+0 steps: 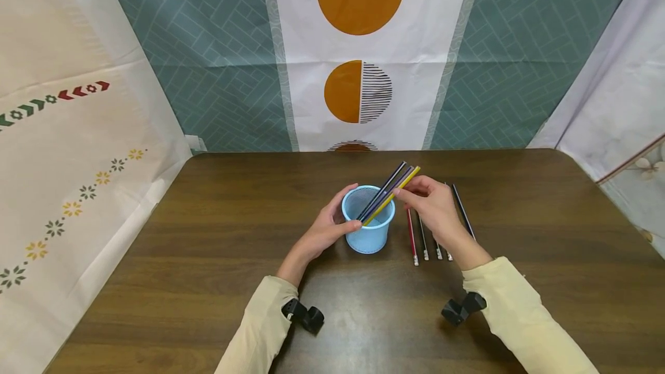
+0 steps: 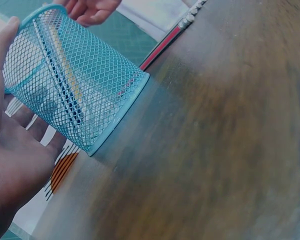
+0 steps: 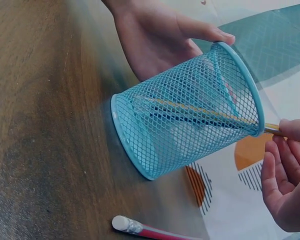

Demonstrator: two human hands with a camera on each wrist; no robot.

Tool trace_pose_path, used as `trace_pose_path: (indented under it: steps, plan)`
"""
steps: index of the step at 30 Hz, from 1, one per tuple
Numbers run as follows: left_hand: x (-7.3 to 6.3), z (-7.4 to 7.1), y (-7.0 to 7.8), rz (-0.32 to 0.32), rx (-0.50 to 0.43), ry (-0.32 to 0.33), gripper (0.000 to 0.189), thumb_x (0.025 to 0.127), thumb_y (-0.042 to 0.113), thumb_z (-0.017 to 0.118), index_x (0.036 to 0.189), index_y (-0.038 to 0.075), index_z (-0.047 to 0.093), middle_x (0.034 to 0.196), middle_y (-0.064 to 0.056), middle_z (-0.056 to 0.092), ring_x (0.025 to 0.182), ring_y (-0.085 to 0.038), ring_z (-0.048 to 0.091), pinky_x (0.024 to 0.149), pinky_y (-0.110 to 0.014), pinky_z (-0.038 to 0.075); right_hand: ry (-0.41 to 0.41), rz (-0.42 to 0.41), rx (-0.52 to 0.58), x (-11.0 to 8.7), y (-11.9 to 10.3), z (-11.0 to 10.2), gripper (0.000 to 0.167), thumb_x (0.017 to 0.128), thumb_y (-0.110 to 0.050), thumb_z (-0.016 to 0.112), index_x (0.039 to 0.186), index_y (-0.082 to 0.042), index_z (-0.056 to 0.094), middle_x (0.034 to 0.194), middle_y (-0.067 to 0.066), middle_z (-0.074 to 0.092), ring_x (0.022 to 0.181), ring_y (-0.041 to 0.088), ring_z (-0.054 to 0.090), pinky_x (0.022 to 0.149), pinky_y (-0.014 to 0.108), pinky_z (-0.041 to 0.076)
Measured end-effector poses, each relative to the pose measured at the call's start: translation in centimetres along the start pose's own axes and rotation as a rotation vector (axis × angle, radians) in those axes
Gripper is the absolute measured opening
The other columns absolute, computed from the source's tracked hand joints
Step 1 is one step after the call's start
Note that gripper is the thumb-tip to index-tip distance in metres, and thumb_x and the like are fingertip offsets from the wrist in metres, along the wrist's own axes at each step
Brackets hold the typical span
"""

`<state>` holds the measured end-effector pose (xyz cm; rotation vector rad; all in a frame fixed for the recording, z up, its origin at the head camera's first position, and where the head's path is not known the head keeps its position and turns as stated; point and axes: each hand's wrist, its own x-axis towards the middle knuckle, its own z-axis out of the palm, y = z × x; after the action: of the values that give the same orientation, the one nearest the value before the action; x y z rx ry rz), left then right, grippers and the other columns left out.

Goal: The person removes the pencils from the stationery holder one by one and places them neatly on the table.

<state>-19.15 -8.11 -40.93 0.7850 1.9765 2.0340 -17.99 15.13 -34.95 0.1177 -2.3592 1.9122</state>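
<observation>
A light blue mesh pencil cup (image 1: 369, 241) stands on the table, gripped by my left hand (image 1: 327, 227) with the thumb at its rim and the fingers around the far side. Inside it, a yellow pencil (image 1: 384, 205) and a few dark pencils (image 1: 392, 180) lean to the right, their upper ends above the rim. My right hand (image 1: 433, 206) is at the rim's right side, pinching the yellow pencil between thumb and fingers. In the right wrist view, the pencils (image 3: 200, 112) show through the mesh of the cup (image 3: 190, 145).
Right of the cup, a red pencil (image 1: 412, 235) and several dark ones lie side by side, partly hidden by my right hand; a black pencil (image 1: 464, 212) lies outermost. The brown wooden table (image 1: 234, 247) ends at a cloth backdrop (image 1: 218, 74).
</observation>
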Motion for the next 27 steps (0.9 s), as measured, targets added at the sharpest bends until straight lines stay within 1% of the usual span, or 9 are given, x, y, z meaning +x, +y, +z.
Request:
trace_pose_path:
  steps: [2, 5, 8, 10, 16, 20, 25, 27]
  plan:
    - [-0.1, 0.0, -0.1, -0.002, -0.001, 0.003, 0.09, 0.081, 0.04, 0.078, 0.151, 0.008, 0.029, 0.139, -0.019, 0.042, 0.125, -0.032, 0.043, 0.103, -0.044, 0.034, -0.004, 0.008, 0.001, 0.0, 0.0, 0.0, 0.027, 0.088, -0.013, 0.072, 0.102, 0.008, 0.063, 0.088, 0.004, 0.066, 0.076, 0.021, 0.062, 0.068, 0.026, 0.053]
    - [-0.1, -0.1, -0.3, -0.007, 0.003, 0.005, 0.093, 0.079, 0.045, 0.078, 0.15, 0.008, 0.03, 0.139, -0.019, 0.043, 0.124, -0.031, 0.044, 0.102, -0.044, 0.035, -0.007, 0.011, 0.002, -0.1, 0.0, -0.2, 0.027, 0.088, -0.012, 0.072, 0.103, 0.008, 0.062, 0.089, 0.005, 0.066, 0.077, 0.015, 0.062, 0.071, 0.028, 0.054]
    - [0.0, 0.0, -0.2, -0.008, 0.005, 0.001, 0.096, 0.078, 0.048, 0.078, 0.151, 0.009, 0.029, 0.139, -0.018, 0.043, 0.124, -0.03, 0.044, 0.102, -0.043, 0.036, -0.003, 0.001, 0.017, 0.0, -0.3, -0.4, 0.027, 0.088, -0.012, 0.071, 0.103, 0.009, 0.062, 0.087, 0.004, 0.065, 0.075, 0.012, 0.063, 0.071, 0.028, 0.054]
    - [0.1, 0.0, -0.2, -0.008, 0.008, -0.001, 0.097, 0.078, 0.049, 0.077, 0.151, 0.007, 0.028, 0.139, -0.018, 0.043, 0.124, -0.03, 0.044, 0.102, -0.041, 0.036, 0.0, -0.007, 0.034, 0.1, -0.5, -0.5, 0.026, 0.088, -0.011, 0.071, 0.102, 0.009, 0.061, 0.084, 0.001, 0.065, 0.073, 0.012, 0.063, 0.069, 0.025, 0.053]
    - [0.1, -0.1, -0.2, -0.005, -0.002, -0.008, 0.095, 0.08, 0.045, 0.077, 0.151, 0.006, 0.028, 0.139, -0.018, 0.042, 0.125, -0.03, 0.043, 0.101, -0.038, 0.037, 0.021, -0.053, 0.077, 0.1, -1.1, -0.7, 0.022, 0.087, -0.008, 0.072, 0.096, 0.008, 0.06, 0.079, -0.003, 0.064, 0.069, 0.012, 0.062, 0.066, 0.024, 0.053]
    - [0.1, -0.1, -0.1, 0.005, -0.013, -0.001, 0.091, 0.082, 0.04, 0.078, 0.151, 0.007, 0.029, 0.139, -0.019, 0.042, 0.126, -0.031, 0.042, 0.103, -0.041, 0.035, 0.028, -0.09, 0.087, -0.1, -1.5, -0.9, 0.019, 0.087, -0.007, 0.071, 0.094, 0.007, 0.06, 0.078, -0.003, 0.064, 0.068, 0.013, 0.062, 0.066, 0.023, 0.053]
    - [0.1, -0.1, -0.1, 0.014, -0.019, -0.006, 0.087, 0.084, 0.033, 0.077, 0.151, 0.006, 0.028, 0.141, -0.021, 0.041, 0.128, -0.033, 0.04, 0.105, -0.045, 0.032, 0.032, -0.106, 0.072, -0.3, -2.0, -1.3, 0.02, 0.087, -0.008, 0.071, 0.094, 0.007, 0.059, 0.079, -0.004, 0.065, 0.068, 0.013, 0.063, 0.067, 0.025, 0.053]
    - [0.1, -0.1, -0.1, 0.013, -0.018, -0.007, 0.086, 0.084, 0.032, 0.077, 0.151, 0.006, 0.028, 0.141, -0.02, 0.041, 0.128, -0.032, 0.04, 0.105, -0.046, 0.032, 0.036, -0.112, 0.067, -0.4, -2.3, -1.5, 0.02, 0.087, -0.009, 0.071, 0.093, 0.007, 0.059, 0.079, -0.004, 0.065, 0.068, 0.013, 0.064, 0.067, 0.024, 0.053]
